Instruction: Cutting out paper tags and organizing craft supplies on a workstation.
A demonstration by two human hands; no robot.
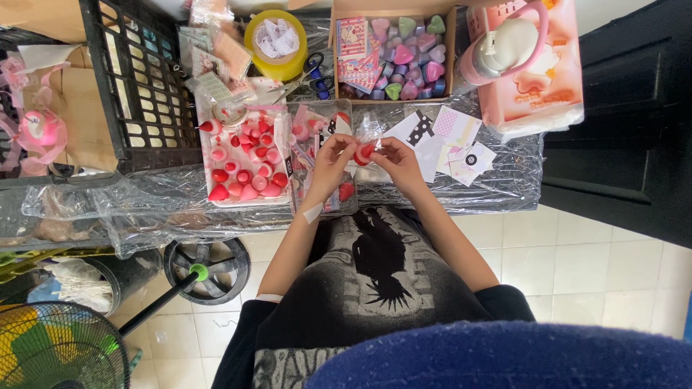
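Plastic-covered table (504, 189) holds a white tray (205, 196) of red-pink hearts; both hands (364, 160) pinch one red piece (362, 153).

A small red piece (362, 153), rounded and glossy like the little soaps or candles in the tray nearby, sits pinched between the fingertips of the left hand (333, 160) and the right hand (398, 163). A bit of clear crinkled wrapping (372, 130) rises just above it. The piece is held up off the table, over its near edge, mostly covered by fingers.
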